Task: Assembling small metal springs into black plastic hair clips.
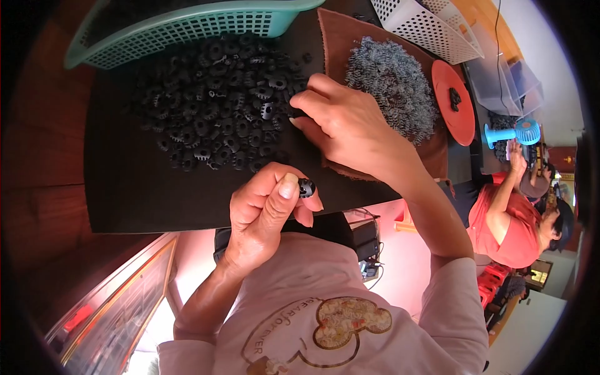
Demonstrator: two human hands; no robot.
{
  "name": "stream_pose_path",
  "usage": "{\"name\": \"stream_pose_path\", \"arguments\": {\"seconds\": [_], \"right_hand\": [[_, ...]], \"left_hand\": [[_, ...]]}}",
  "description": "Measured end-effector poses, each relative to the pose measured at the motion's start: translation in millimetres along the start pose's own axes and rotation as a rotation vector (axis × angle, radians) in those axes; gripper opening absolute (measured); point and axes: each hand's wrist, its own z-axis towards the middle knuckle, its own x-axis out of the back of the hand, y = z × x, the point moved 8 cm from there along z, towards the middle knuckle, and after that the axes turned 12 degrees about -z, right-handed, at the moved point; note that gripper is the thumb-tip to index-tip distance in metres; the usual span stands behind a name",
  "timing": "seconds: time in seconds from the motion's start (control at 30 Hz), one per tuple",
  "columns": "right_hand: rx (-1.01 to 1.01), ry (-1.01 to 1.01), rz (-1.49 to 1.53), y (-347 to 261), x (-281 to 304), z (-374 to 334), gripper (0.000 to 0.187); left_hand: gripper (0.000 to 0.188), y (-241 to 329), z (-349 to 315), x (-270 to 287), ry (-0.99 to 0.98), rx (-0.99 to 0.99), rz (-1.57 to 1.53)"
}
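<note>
Left hand (259, 209) pinches small black toothed part (307, 188) at fingertips. Beyond grip, black-part pile (219, 112); right hand (350, 128) at its right edge, grasp unclear. Probably part-gathering step; next move seemingly calls for precise fingertip pinch.

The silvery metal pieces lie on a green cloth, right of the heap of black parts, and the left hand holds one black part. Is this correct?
Not quite: the head view shows that the cloth is brown, not green. The silvery metal pieces do lie on it, right of the heap of black parts, and the left hand does hold one black part.
</note>
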Motion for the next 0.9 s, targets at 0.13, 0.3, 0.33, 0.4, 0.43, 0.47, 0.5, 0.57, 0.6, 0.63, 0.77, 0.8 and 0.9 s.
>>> {"name": "stream_pose_path", "arguments": {"seconds": [0.13,0.3,0.33,0.4,0.43,0.47,0.5,0.57,0.6,0.63,0.77,0.8,0.9], "right_hand": [[0.076,-0.008,-0.105,-6.5,-3.8,6.3,0.011],[0.081,-0.045,-0.143,-1.4,-10.5,7.7,0.008],[0.086,-0.036,-0.144,-1.5,-9.8,8.1,0.007],[0.088,-0.022,-0.150,-1.9,-7.8,9.1,0.007],[0.092,-0.014,-0.156,-2.3,-7.0,9.9,0.007],[0.094,-0.013,-0.154,-3.2,-6.4,10.9,0.007],[0.098,-0.023,-0.156,-5.4,-6.5,11.9,0.007],[0.124,-0.028,-0.148,-11.4,-6.2,15.9,0.008],[0.136,-0.063,-0.133,-13.4,-7.9,16.0,0.009],[0.157,-0.095,-0.112,-16.6,-10.9,17.7,0.012],[0.119,-0.121,-0.129,-16.7,-5.8,19.1,0.013],[0.099,-0.083,-0.082,-14.9,-4.2,18.4,0.021],[0.044,-0.050,0.072,-14.1,0.1,17.0,0.023]], "left_hand": [[0.033,-0.3,-0.4,2.8,0.004,-0.006,0.016],[0.038,-2.0,2.5,1.4,-0.055,-0.032,0.058],[0.038,-1.5,2.5,0.8,-0.057,-0.032,0.060],[0.039,-1.1,2.3,1.5,-0.039,-0.023,0.064],[0.039,-0.7,2.2,1.3,-0.039,-0.023,0.065],[0.039,-0.4,1.9,1.5,-0.035,-0.019,0.062],[0.039,0.3,1.3,1.9,-0.030,-0.017,0.059],[0.035,1.0,-0.1,2.7,-0.001,-0.007,0.024],[0.032,0.7,-1.1,3.4,0.023,0.007,-0.015],[0.031,0.5,-1.8,3.7,0.031,0.033,-0.053],[0.027,0.9,-1.8,1.1,0.024,0.074,0.013],[0.030,2.4,-1.7,-0.6,-0.006,0.070,0.035],[0.032,4.5,-0.3,0.4,-0.074,0.035,0.042]]}}
